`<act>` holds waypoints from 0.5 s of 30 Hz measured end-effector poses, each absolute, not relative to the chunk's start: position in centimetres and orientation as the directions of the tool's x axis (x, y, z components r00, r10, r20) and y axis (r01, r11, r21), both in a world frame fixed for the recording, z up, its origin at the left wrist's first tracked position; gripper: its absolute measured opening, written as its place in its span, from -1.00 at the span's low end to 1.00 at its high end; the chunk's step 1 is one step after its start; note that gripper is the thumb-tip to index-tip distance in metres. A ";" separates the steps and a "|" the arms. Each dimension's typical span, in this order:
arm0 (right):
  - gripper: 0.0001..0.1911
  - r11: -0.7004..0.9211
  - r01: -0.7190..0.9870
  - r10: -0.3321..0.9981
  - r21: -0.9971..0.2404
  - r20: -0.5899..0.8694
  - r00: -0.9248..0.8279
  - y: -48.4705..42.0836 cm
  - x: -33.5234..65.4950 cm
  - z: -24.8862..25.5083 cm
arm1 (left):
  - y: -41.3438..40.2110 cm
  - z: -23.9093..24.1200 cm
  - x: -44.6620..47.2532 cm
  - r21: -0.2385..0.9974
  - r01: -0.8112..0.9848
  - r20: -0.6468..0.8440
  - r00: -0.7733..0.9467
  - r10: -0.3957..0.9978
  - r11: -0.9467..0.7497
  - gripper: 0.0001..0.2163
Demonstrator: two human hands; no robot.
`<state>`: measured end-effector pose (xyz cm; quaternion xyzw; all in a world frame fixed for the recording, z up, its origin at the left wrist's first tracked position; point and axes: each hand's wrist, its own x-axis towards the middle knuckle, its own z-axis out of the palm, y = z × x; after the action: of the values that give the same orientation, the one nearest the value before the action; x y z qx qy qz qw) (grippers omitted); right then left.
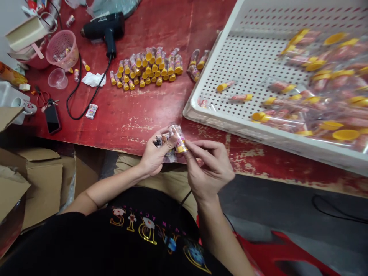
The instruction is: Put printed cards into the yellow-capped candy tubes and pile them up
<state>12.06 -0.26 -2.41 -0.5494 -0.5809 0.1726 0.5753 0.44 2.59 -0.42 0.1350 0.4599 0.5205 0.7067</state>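
Observation:
Close to the table's front edge, my left hand (pixel 153 155) is wrapped round a small clear tube with a yellow cap (pixel 177 138), tilted, with a printed label inside. Behind the thumb, the same hand also holds some dark-printed plastic wrappers (pixel 162 141), partly hidden by the fingers. My right hand (pixel 209 165) pinches at the tube's yellow-capped end with thumb and fingertips. Beyond the hands, several similar yellow-capped tubes (pixel 149 67) stand and lean in a cluster on the red table (pixel 138 126).
A white perforated tray (pixel 241 50) at the right holds many loose tubes. To the left lie a black heat gun (pixel 107 28) with its cord, a pink basket (pixel 61 48), a phone (pixel 52 118), a mug (pixel 24 105) and a small label stack (pixel 91 111). Cardboard boxes (pixel 43 188) stand lower left.

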 end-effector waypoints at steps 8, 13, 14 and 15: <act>-0.69 0.368 0.428 0.842 -0.826 0.491 0.223 1.6 11.6 -2.8 | 4.5 -0.9 0.2 0.652 -0.633 -0.527 0.016 0.850 0.416 -0.40; -0.80 0.296 0.442 0.870 -0.847 0.430 0.242 9.6 12.7 -4.5 | 9.5 -2.9 0.1 0.628 -0.663 -0.544 0.001 0.839 0.408 -0.48; -0.81 0.263 0.486 0.879 -0.834 0.415 0.236 12.5 13.1 -4.8 | 10.5 -3.3 0.0 0.624 -0.664 -0.557 -0.007 0.831 0.412 -0.51; -0.80 0.220 0.547 0.891 -0.808 0.394 0.224 15.6 13.5 -5.0 | 11.4 -3.6 -0.1 0.619 -0.666 -0.572 -0.018 0.820 0.417 -0.56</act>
<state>13.48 15.60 -4.96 -0.6002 -0.5989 0.1718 0.5016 -0.13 11.41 -3.62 0.0816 0.4733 0.5337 0.6961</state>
